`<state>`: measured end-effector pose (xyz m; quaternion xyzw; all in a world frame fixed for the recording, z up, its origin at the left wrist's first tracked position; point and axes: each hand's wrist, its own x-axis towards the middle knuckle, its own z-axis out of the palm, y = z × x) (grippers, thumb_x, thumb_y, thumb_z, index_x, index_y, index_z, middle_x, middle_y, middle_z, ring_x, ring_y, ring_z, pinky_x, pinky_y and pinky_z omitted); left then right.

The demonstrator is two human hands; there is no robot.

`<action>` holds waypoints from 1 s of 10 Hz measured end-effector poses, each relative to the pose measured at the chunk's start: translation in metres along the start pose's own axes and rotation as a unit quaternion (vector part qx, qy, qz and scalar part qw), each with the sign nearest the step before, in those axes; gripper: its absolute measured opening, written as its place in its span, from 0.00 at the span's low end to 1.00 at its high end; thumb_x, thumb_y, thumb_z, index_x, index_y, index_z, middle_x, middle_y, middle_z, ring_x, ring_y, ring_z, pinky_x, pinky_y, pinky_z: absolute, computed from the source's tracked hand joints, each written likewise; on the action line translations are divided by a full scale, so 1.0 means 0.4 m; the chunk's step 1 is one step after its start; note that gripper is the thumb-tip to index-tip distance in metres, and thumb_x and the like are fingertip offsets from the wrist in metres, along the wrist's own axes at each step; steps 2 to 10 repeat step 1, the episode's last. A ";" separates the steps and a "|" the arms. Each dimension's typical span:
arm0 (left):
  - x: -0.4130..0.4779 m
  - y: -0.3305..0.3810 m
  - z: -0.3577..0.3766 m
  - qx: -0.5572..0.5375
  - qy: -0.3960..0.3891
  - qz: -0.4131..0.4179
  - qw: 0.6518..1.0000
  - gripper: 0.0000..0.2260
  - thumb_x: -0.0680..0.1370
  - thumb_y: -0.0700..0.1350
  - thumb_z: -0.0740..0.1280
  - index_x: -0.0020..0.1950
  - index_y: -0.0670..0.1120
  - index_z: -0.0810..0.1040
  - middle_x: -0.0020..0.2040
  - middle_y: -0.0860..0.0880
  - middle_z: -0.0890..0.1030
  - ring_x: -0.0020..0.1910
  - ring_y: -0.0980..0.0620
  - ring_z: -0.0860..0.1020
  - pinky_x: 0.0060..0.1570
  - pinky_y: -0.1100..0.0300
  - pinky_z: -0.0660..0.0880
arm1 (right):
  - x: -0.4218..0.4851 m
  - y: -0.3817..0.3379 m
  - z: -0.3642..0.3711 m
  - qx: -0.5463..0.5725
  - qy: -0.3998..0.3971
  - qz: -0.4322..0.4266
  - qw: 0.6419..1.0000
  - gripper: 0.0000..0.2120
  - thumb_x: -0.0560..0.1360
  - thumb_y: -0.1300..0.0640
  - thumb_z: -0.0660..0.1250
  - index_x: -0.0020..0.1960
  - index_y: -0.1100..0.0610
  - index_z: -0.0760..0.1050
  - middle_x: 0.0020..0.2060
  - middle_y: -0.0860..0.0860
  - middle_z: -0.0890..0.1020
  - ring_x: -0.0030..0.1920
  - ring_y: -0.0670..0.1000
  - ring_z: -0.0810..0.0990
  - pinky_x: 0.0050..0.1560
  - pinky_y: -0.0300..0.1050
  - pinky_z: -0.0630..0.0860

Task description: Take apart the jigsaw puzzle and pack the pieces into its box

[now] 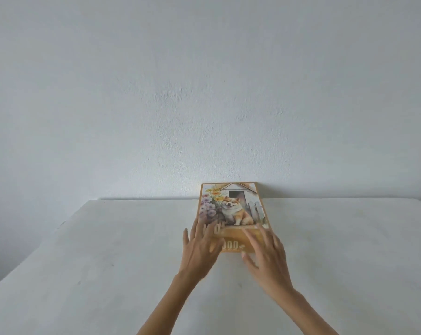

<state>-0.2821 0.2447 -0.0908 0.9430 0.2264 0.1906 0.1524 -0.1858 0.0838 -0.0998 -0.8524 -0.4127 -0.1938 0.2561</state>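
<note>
The box (232, 209) is lain flat on the table (107, 250); its near end is covered by spread, unclenched fingers of the left hand (199, 247) and right hand (268, 256).

"300" on the puzzle box (232, 209) lid's orange band

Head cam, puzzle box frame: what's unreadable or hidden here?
- Puzzle box lower print: covered by left hand and right hand, motion-blurred.
- Box contents and loose pieces: none visible, lid shut.
- Small text under the "300": too small.
- Table near edge: cut off by frame.
</note>
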 end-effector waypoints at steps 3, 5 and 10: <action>-0.123 0.007 0.016 -0.040 0.065 0.021 0.997 0.27 0.73 0.70 0.40 0.64 0.61 0.64 0.67 0.54 0.71 0.69 0.53 0.68 0.68 0.54 0.61 | -0.124 -0.021 0.004 0.057 0.038 -0.021 0.997 0.26 0.58 0.42 0.62 0.57 0.44 0.74 0.56 0.49 0.72 0.50 0.50 0.70 0.45 0.43 0.79; -0.123 0.007 0.016 -0.040 0.065 0.021 0.997 0.27 0.73 0.70 0.40 0.64 0.61 0.64 0.67 0.54 0.71 0.69 0.53 0.68 0.68 0.54 0.61 | -0.124 -0.021 0.004 0.057 0.038 -0.021 0.997 0.26 0.58 0.42 0.62 0.57 0.44 0.74 0.56 0.49 0.72 0.50 0.50 0.70 0.45 0.43 0.79; -0.123 0.007 0.016 -0.040 0.065 0.021 0.997 0.27 0.73 0.70 0.40 0.64 0.61 0.64 0.67 0.54 0.71 0.69 0.53 0.68 0.68 0.54 0.61 | -0.124 -0.021 0.004 0.057 0.038 -0.021 0.997 0.26 0.58 0.42 0.62 0.57 0.44 0.74 0.56 0.49 0.72 0.50 0.50 0.70 0.45 0.43 0.79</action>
